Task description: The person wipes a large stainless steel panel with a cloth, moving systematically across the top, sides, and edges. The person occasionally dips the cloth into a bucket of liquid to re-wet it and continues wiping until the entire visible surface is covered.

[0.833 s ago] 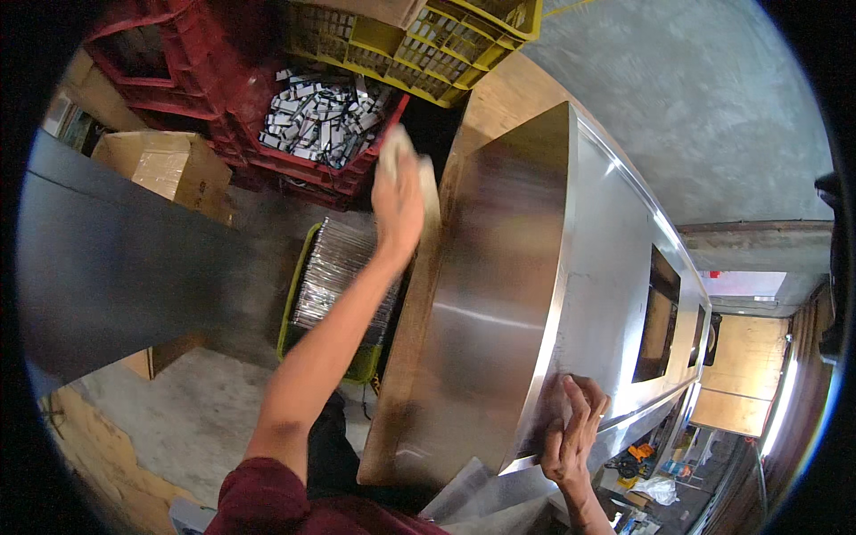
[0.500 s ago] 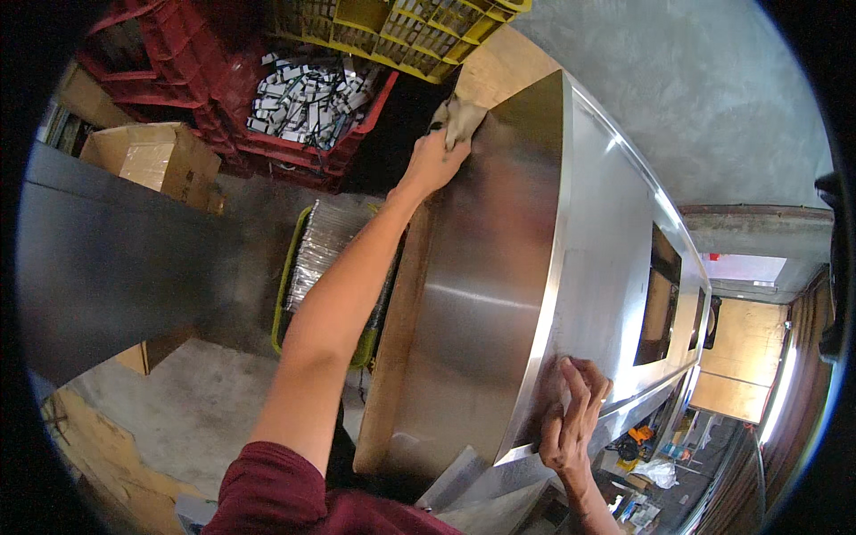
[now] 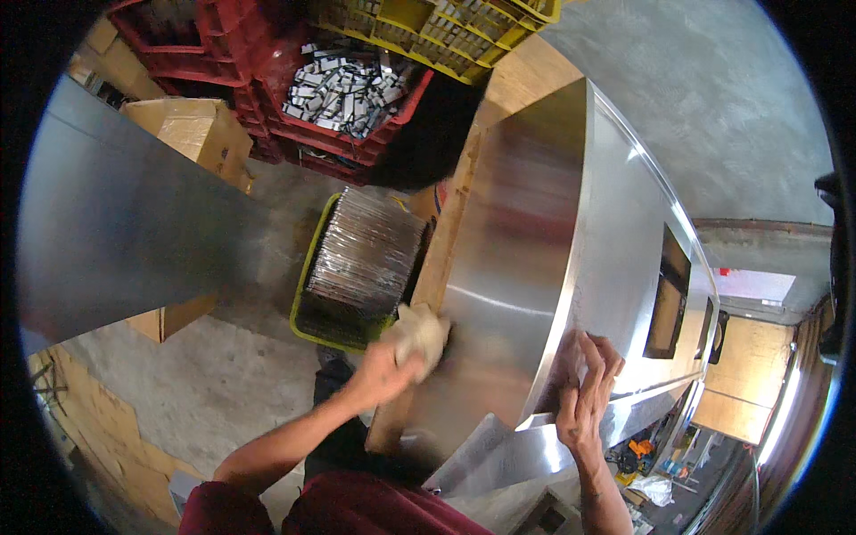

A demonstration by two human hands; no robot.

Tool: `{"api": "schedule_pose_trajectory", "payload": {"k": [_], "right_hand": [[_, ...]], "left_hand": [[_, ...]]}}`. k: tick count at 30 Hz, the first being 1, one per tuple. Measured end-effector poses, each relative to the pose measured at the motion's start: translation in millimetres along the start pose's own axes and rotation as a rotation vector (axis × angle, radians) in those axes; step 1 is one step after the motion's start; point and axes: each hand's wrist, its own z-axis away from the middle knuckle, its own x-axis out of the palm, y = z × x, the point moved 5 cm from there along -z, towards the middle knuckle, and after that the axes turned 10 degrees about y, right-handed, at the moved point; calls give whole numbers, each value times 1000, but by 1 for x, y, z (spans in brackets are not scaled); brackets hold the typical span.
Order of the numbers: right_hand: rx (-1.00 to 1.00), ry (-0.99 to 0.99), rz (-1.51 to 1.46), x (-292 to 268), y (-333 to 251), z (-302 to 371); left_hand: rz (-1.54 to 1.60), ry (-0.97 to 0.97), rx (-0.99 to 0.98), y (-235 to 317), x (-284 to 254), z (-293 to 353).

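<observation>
My left hand point(image 3: 385, 373) is closed around a pale, crumpled rag point(image 3: 419, 337), a little blurred, at the left edge of a large stainless steel housing point(image 3: 513, 267). This bent sheet-metal piece lies over a wooden board point(image 3: 450, 232). Its right face has dark rectangular cutouts point(image 3: 669, 299). My right hand point(image 3: 590, 388) rests at the near corner of that face, with bent fingers touching the metal and nothing held in them. The palm side is hidden.
Left of the housing stands a yellow-green basket point(image 3: 303, 299) with a stack of shiny metal strips point(image 3: 366, 241). Red crates point(image 3: 312, 147), one full of small white-and-black parts, and a yellow crate point(image 3: 428, 36) are beyond. A grey metal sheet point(image 3: 134, 232) juts in from the left, near a cardboard box point(image 3: 209, 134).
My left hand has drawn the rag from the housing's far left corner back toward me along its left edge. My right hand stays at the near corner. The view has shifted slightly.
</observation>
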Motion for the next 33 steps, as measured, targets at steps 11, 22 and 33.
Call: {"api": "schedule_pose_trajectory", "payload": {"k": [11, 22, 33], "right_hand": [[-24, 0, -22, -1, -4, -5], [23, 13, -19, 4, -1, 0], [22, 31, 15, -3, 1, 7]], "left_hand": [[114, 335, 389, 86, 73, -319], [174, 245, 350, 111, 76, -219], [-55, 210, 221, 45, 80, 0]]}}
